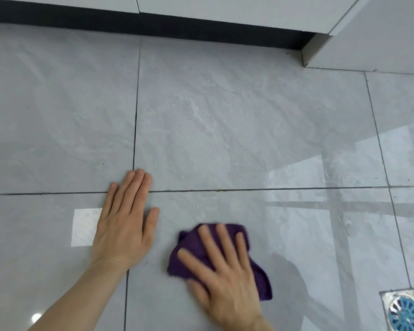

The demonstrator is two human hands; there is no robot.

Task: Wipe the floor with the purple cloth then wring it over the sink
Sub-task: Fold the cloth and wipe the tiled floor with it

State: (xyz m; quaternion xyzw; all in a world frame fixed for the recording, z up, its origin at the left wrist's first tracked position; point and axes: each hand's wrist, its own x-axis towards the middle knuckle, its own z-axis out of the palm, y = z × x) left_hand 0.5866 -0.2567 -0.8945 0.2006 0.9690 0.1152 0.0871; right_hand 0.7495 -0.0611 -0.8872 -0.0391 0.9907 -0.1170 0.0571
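Nearest, the right hand point(227, 278), blurred, presses flat with fingers spread on the crumpled purple cloth point(194, 247), hiding its middle. The left hand point(122, 225) lies flat, fingers together, on the floor point(225, 127). A drain point(404, 311) is cut off at the floor's near right corner.

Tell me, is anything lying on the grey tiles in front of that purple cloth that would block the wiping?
Nothing visible does. The right hand presses flat on the crumpled purple cloth, and the glossy grey tiled floor ahead is bare up to the dark plinth. The left hand rests beside it; the blue floor drain sits off right.
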